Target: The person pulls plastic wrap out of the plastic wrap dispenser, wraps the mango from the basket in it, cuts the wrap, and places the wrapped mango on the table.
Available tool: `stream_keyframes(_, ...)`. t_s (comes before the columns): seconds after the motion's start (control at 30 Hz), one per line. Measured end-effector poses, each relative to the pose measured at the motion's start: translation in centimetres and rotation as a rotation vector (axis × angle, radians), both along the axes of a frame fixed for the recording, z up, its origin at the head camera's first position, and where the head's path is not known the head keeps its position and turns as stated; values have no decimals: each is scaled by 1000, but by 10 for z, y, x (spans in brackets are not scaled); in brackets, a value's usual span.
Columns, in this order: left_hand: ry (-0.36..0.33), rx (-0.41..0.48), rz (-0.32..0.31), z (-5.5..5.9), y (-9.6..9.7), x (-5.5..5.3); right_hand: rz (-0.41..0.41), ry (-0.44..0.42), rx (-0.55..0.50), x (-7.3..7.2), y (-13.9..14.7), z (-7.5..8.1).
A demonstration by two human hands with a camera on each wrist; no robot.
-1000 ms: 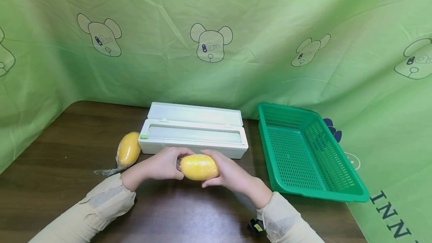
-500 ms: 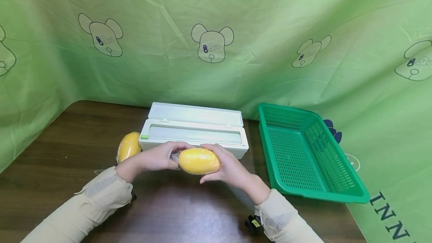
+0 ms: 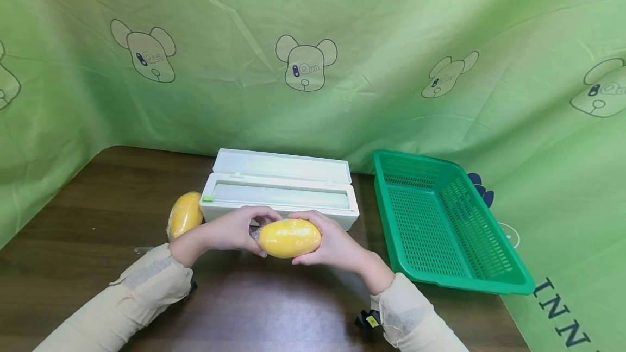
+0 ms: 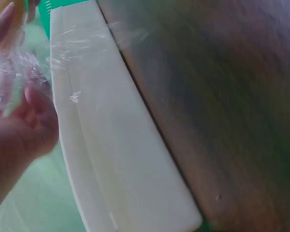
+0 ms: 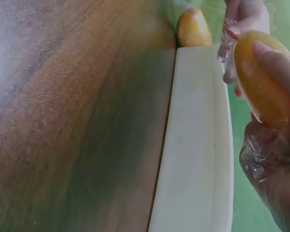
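Note:
A yellow mango (image 3: 289, 238) wrapped in cling film is held up in front of the white box. My right hand (image 3: 337, 243) grips its right end, thumb below and fingers over the top in the head view. At the other end, my left hand (image 3: 235, 230) pinches the gathered cling film (image 4: 31, 70) between thumb and fingers. Loose film (image 5: 253, 154) also shows by the right palm in the right wrist view. A second wrapped mango (image 3: 186, 215) lies on the table at the box's left end, partly behind my left wrist.
The white cling film dispenser box (image 3: 279, 213) stands behind my hands, its lid (image 3: 281, 164) raised. A green plastic basket (image 3: 391, 232) stands to the right on the dark wooden table (image 3: 274, 308). A green curtain (image 3: 303, 118) closes off the back.
The held mango moved slightly up, then a little down and right, turning a bit. My left hand has shifted left, off the mango's end and onto the film.

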State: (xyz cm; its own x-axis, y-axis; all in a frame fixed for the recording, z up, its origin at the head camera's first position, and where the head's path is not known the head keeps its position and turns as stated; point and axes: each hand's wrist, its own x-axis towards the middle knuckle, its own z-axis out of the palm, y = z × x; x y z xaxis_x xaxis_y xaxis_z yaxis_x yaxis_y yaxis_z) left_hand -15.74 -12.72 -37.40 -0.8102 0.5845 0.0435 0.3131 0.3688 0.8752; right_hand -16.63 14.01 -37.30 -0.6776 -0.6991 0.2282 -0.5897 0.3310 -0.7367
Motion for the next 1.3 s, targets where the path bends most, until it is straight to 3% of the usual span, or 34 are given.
stream_keyframes(0.13,141,-104,105,3,1,5,-62,-74,32,0,0,-1)
stream_keyframes(0.23,157,-98,155,6,1,9,-120,-138,38,-1,1,-3)
stream_keyframes(0.4,45,-47,226,8,-1,12,-152,-251,-27,-3,2,-5)
stream_keyframes(0.57,-52,13,248,7,0,12,-146,-284,-74,-4,1,-4)
stream_keyframes(0.63,-109,79,232,7,2,12,-156,-286,-89,-4,-1,-4)
stream_keyframes(0.77,-294,275,193,5,3,12,-163,-299,-120,-4,-6,-5)
stream_keyframes(0.87,-397,354,184,4,4,11,-165,-309,-135,-3,-9,-7)
stream_keyframes(1.0,-421,370,179,5,4,13,-171,-319,-161,-2,-11,-7)
stream_keyframes(1.3,-504,506,197,5,10,16,-133,-308,-208,-3,-15,-7)
